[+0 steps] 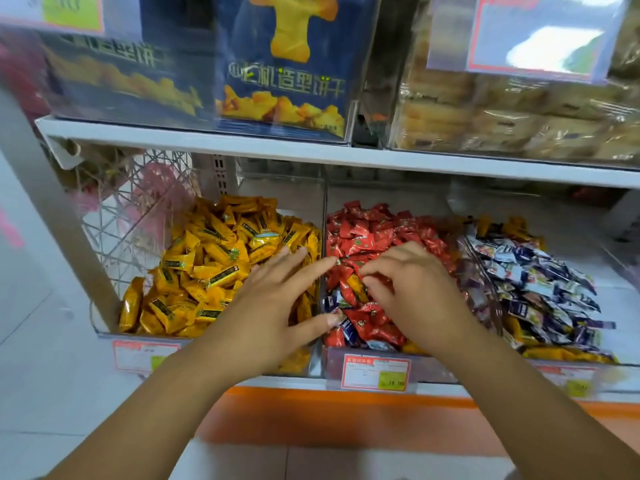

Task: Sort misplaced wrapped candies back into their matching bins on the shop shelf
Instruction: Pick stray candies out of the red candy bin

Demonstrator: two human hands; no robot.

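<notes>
Shelf: white shop shelf [242, 147] carrying three clear bins side by side
Left bin [104, 329]: heaped with yellow wrapped candies [214, 258]
Middle bin [334, 363]: mostly red wrapped candies [374, 223], with strays near its front: a yellow candy [356, 285] and a blue-wrapped candy [346, 329]
Right bin [512, 370]: blue-and-white wrapped candies [540, 282], with more yellow ones [568, 355] along its front edge
Left hand [277, 303]: its grip is spread, fingers straight and fanned across the divider between the left and middle bins, thumb tip just beside the blue-wrapped candy
Right hand [412, 289]: palm down on the red pile, fingers curled into the wrappers close to the stray yellow candy (whether the grip pinches one cannot be told)
Price tag [375, 372]: red-bordered, clipped to the middle bin's front
Above: a blue biscuit box [282, 64] behind clear plastic on the upper shelf
</notes>
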